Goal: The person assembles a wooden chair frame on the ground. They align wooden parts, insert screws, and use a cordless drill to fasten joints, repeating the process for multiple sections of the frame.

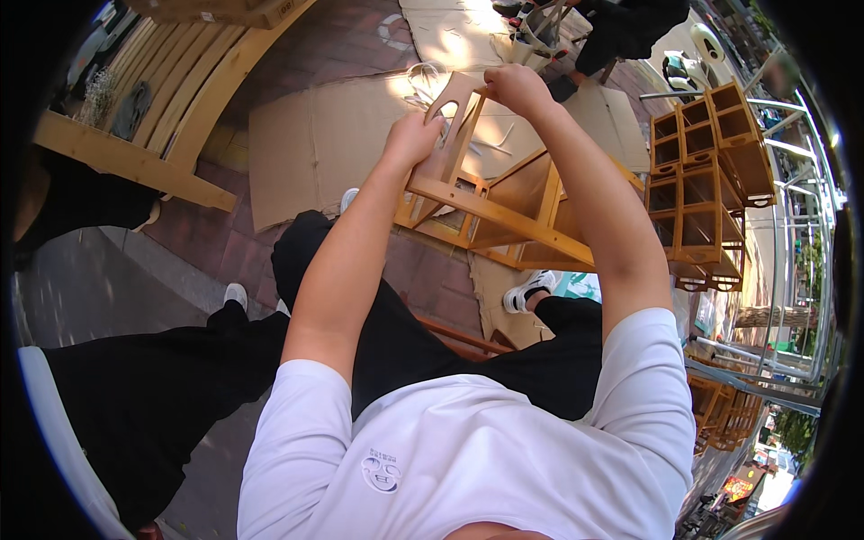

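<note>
Here both hands grip a stiff, light-looking wooden panel (450,121): left hand (412,139) clasps its lower edge, right hand (515,87) pinches its top corner, above the wooden frame (513,211); edges hold best.

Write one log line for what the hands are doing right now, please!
left hand: gripping pale wooden side panel with cut-out handle | right hand: on panel's top edge | below: orange-brown wooden shelf frame | ground: flat cardboard sheet

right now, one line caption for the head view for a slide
Left hand and right hand grip a wooden panel with a cutout atop an unfinished wooden frame.
</note>
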`<state>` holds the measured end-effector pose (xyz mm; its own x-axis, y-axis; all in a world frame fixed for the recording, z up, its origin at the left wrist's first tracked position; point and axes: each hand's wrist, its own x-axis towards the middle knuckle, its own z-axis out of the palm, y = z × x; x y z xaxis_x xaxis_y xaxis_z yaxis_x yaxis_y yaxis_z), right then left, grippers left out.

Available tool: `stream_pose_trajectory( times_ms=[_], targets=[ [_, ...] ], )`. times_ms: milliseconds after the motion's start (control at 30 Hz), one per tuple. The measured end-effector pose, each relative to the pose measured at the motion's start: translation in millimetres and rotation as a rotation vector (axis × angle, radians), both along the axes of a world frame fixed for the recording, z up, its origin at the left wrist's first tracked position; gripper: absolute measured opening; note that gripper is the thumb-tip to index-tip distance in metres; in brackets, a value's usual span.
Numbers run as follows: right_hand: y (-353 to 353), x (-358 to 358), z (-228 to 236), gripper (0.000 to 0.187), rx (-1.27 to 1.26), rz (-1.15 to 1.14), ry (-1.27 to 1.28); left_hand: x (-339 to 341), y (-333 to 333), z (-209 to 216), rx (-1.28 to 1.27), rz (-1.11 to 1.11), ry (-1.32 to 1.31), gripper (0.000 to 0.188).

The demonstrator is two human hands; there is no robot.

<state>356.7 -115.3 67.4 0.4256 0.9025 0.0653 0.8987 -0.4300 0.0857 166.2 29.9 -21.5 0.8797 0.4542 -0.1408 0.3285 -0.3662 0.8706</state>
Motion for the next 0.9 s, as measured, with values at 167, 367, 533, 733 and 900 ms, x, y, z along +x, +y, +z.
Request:
stream_pose_trajectory(
  times_ms=[167, 367, 533, 733, 900],
  targets=[
    [10.9, -6.5, 0.4, 0.024, -0.107, 0.011, -0.084, -2.3, 0.6, -5.3, 0.023, 0.02, 0.0, 0.053],
    [18.7, 1.2, -6.6, 0.025, -0.179, 0.009, -0.157, 1.6, -2.1, -3.3, 0.008, 0.039, 0.013, 0.055],
    [19.1, 0.0, -0.3, 0.032, -0.15, -0.07, -0.057, 1.3, -0.6, -0.5, 0.055, 0.12, -0.042, 0.052],
    [-4.0, -101.0, 37.2, 0.027, 0.459, -0.078, 0.019, -49.0, 2.6, 69.6, -0.649, 0.239, -0.459, 0.045],
    [-66.2, -232.4, 73.9, 0.008, 0.831, 0.009, 0.457, -119.2, -64.4, 108.8, -1.752, 0.202, -0.469, 0.049]
  ],
)
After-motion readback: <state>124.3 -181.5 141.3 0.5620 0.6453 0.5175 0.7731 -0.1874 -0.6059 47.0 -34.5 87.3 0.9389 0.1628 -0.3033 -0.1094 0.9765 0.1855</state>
